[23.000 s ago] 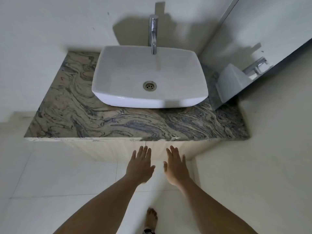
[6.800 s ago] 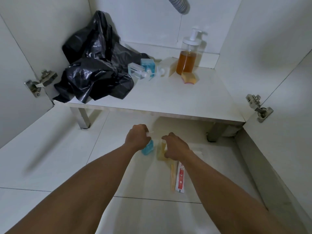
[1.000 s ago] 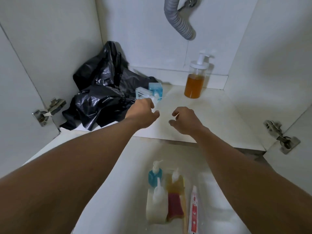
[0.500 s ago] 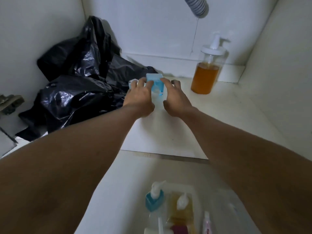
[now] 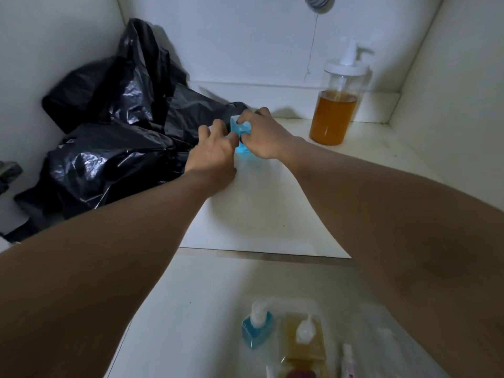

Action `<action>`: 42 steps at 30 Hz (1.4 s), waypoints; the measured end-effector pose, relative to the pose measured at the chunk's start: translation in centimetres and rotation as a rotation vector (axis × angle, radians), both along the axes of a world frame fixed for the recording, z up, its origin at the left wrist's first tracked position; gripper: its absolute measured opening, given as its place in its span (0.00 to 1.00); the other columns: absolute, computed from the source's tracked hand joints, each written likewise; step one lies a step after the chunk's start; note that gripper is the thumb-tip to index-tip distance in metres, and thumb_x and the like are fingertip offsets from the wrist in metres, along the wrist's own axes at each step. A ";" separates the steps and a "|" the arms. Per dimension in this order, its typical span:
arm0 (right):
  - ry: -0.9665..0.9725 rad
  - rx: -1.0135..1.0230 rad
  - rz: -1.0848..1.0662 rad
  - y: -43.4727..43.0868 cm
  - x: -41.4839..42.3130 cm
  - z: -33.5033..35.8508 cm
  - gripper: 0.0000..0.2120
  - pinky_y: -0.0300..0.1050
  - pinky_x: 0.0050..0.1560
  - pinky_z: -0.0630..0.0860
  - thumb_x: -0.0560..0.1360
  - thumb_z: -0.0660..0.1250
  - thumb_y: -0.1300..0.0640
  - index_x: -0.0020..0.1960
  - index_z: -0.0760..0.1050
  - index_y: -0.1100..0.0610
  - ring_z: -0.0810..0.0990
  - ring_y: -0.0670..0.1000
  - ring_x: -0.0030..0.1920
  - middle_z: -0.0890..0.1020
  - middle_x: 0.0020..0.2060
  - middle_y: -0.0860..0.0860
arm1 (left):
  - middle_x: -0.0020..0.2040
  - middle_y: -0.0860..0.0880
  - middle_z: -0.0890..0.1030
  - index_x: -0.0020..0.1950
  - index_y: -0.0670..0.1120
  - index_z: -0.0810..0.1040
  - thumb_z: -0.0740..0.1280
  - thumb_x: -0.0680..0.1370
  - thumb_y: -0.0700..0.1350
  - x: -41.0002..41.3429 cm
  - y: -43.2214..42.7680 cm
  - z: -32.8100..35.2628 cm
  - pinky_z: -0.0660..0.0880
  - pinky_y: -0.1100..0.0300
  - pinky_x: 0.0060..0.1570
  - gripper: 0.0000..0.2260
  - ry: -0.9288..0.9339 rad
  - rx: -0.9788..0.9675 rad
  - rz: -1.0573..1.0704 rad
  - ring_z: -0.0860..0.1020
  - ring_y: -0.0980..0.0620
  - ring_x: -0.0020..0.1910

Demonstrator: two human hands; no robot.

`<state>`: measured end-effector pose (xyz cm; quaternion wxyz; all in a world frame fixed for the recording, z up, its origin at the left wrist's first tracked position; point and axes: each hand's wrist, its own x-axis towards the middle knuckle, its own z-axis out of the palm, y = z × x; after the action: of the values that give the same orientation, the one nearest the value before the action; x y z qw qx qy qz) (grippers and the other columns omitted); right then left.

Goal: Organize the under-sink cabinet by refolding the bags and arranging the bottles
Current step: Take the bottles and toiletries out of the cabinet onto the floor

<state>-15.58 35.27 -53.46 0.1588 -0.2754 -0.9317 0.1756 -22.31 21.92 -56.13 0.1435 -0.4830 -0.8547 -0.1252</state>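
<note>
Head view, looking down into an under-sink cabinet. In the centre of the frame both bare forearms reach forward over the white shelf (image 5: 272, 214), and the hands meet at a small blue bottle (image 5: 240, 132) lying on the shelf against a heap of crumpled black plastic bags (image 5: 109, 137) that fills the left of the frame. The right hand (image 5: 268, 137) is arched over the bottle, with fingers curled across its top and thumb pressed to its near side, pinching it. The left hand (image 5: 215, 154) lies palm down beside it, fingers spread and bent toward the bags; whether they grasp anything cannot be told. A tall amber pump bottle (image 5: 334, 115) stands upright at the upper right, well apart. At the bottom edge a blue pump bottle (image 5: 256, 330) and a yellow pump bottle (image 5: 302, 336) are gathered on the floor. The step appears to be gathering the bottles; next, the blue bottle likely needs lifting clear of the bags without snagging them.
</note>
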 end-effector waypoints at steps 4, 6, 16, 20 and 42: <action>0.048 0.086 -0.124 -0.8 -0.6 -1.0 0.18 0.54 0.57 0.78 0.78 0.69 0.56 0.65 0.68 0.49 0.79 0.60 0.52 0.67 0.63 0.55 | 0.64 0.44 0.64 0.67 0.48 0.72 0.70 0.74 0.37 0.4 -0.7 0.4 0.73 0.55 0.43 0.23 0.002 -0.009 -0.012 0.65 0.42 0.62; 0.054 0.099 -0.182 -1.3 -0.5 -1.1 0.20 0.54 0.55 0.80 0.77 0.70 0.58 0.64 0.67 0.50 0.79 0.60 0.50 0.67 0.62 0.55 | 0.63 0.44 0.65 0.67 0.47 0.72 0.70 0.74 0.36 0.9 -1.1 0.5 0.74 0.55 0.44 0.23 0.020 -0.021 -0.019 0.66 0.43 0.61; 0.233 -0.151 -0.320 -3.5 7.0 -1.0 0.35 0.50 0.61 0.78 0.69 0.78 0.52 0.69 0.63 0.49 0.76 0.55 0.59 0.71 0.62 0.55 | 0.62 0.44 0.67 0.66 0.46 0.73 0.73 0.72 0.39 3.9 -3.4 1.3 0.78 0.50 0.47 0.23 0.008 -0.017 -0.154 0.70 0.44 0.60; 0.236 -0.265 -0.318 -4.8 11.2 -0.2 0.39 0.43 0.57 0.76 0.67 0.80 0.52 0.70 0.62 0.53 0.75 0.54 0.61 0.74 0.62 0.53 | 0.64 0.44 0.69 0.68 0.47 0.75 0.74 0.74 0.43 6.7 -4.4 2.4 0.76 0.49 0.54 0.23 -0.190 0.100 -0.156 0.74 0.43 0.61; -0.418 -0.425 -0.533 -14.9 40.2 2.7 0.33 0.54 0.40 0.85 0.65 0.81 0.51 0.64 0.71 0.55 0.80 0.53 0.48 0.76 0.52 0.52 | 0.56 0.47 0.81 0.59 0.45 0.83 0.77 0.71 0.50 32.9 -8.5 5.6 0.72 0.61 0.47 0.19 -0.609 -0.078 -0.535 0.79 0.49 0.55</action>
<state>24.64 20.35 -50.74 -0.0549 -0.5641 -0.7828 0.2570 10.55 13.37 -50.55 -0.1722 -0.6340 -0.7065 -0.2631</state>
